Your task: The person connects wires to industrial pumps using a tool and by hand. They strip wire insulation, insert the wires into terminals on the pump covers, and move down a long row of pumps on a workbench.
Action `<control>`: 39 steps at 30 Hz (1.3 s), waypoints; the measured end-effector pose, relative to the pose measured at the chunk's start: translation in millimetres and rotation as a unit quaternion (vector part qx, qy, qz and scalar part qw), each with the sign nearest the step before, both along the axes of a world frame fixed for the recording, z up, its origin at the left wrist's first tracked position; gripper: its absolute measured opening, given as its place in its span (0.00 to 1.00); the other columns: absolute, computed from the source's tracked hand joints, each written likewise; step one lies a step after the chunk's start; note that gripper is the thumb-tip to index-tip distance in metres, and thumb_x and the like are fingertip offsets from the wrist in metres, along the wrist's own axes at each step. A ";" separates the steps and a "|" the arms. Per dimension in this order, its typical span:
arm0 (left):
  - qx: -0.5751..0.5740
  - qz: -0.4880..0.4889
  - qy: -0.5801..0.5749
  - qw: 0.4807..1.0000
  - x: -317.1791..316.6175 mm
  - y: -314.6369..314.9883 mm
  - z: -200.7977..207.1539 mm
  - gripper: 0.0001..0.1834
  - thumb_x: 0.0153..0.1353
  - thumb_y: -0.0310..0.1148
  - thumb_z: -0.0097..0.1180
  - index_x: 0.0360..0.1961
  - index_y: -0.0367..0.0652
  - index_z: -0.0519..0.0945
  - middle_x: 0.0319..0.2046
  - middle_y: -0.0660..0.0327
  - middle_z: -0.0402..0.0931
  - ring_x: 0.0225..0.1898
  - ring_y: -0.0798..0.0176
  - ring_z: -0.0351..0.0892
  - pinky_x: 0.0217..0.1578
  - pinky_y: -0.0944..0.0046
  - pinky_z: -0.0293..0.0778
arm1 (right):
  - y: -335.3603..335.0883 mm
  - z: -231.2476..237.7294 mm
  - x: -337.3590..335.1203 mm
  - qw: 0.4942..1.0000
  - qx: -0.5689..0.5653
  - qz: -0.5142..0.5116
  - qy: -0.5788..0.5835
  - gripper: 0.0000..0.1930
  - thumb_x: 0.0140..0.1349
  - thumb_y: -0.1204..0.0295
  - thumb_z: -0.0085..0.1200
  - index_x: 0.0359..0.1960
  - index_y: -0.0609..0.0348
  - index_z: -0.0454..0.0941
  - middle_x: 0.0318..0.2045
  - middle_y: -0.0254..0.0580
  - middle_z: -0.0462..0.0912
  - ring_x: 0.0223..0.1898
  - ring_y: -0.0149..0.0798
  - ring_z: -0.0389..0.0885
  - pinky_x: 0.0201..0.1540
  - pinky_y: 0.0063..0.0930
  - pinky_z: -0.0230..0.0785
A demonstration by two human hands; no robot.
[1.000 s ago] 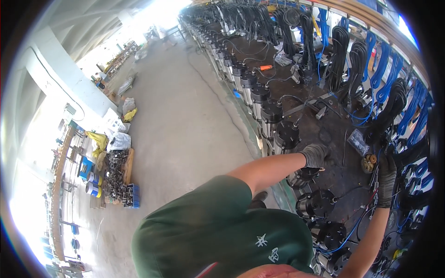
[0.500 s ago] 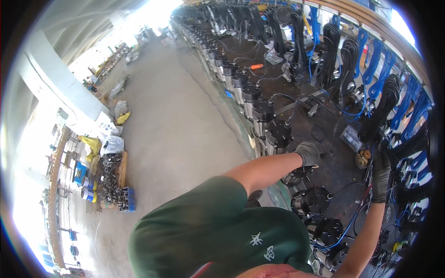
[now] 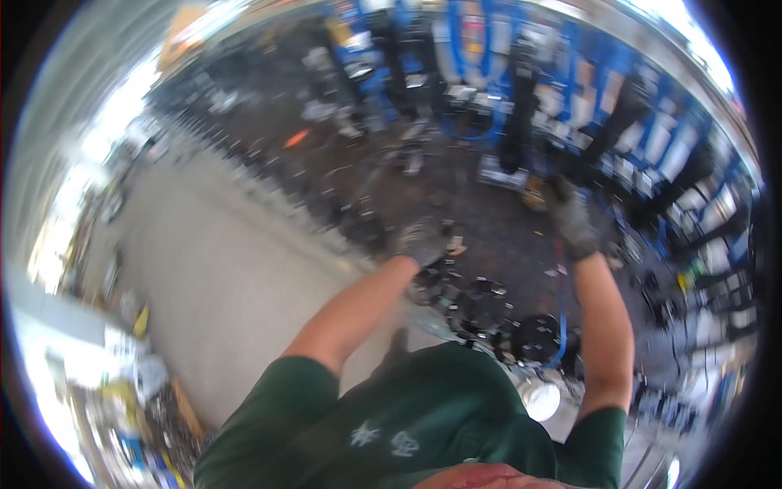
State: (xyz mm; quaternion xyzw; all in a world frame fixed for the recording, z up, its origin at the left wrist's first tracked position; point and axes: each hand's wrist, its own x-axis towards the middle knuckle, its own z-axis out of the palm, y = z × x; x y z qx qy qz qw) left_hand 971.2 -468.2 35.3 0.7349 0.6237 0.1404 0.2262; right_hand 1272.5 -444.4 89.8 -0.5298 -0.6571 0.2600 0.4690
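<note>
My left hand [image 3: 421, 241], in a grey glove, is over the near edge of the dark workbench [image 3: 481, 220], beside a row of black-topped cylindrical motors or pumps [image 3: 482, 306]. A small tan piece [image 3: 456, 244] shows right by its fingers. My right hand [image 3: 573, 220], gloved as well, reaches farther across the bench to the foot of a hanging black cable bundle [image 3: 615, 122]. Next to its fingertips lie some round brass-coloured parts [image 3: 533, 196]. Motion smears the fingers of both hands, so any grip cannot be made out.
Coiled blue cables [image 3: 458, 37] and black cables hang along the bench's far side. A clear-wrapped packet [image 3: 503, 174] and an orange object [image 3: 296, 138] lie on the bench. Grey floor [image 3: 220, 261] runs along the left, with bags and boxes at lower left.
The whole view has swung to the right and blurred. My right hand is still by the black cables and brass parts; my left hand remains over the bench edge near the motors.
</note>
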 end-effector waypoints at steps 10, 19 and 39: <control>0.129 -0.035 0.011 0.991 -2.6 3.0 -26.6 0.26 0.67 0.52 0.52 0.55 0.43 0.77 0.43 0.46 0.83 0.47 0.39 0.80 0.48 0.43 0.74 | -25.6 25.0 31.7 0.999 -0.001 -0.023 0.040 0.26 0.67 0.59 0.62 0.60 0.62 0.74 0.50 0.44 0.84 0.50 0.40 0.82 0.53 0.31 0.72; 0.129 -0.037 0.017 0.991 -16.6 11.1 -46.4 0.27 0.68 0.57 0.50 0.50 0.42 0.80 0.43 0.46 0.83 0.47 0.39 0.81 0.48 0.44 0.75 | -32.5 192.9 111.0 0.906 0.080 -0.208 0.361 0.15 0.68 0.59 0.54 0.45 0.57 0.79 0.29 0.34 0.80 0.19 0.22 0.65 0.17 0.18 0.54; 0.139 -0.020 0.032 0.990 -14.2 13.2 -45.4 0.25 0.68 0.53 0.50 0.42 0.40 0.84 0.39 0.44 0.83 0.44 0.37 0.80 0.45 0.43 0.75 | -88.0 193.8 85.3 0.992 0.106 0.050 -0.038 0.16 0.62 0.75 0.55 0.52 0.61 0.79 0.38 0.35 0.86 0.18 0.21 0.67 0.21 0.16 0.64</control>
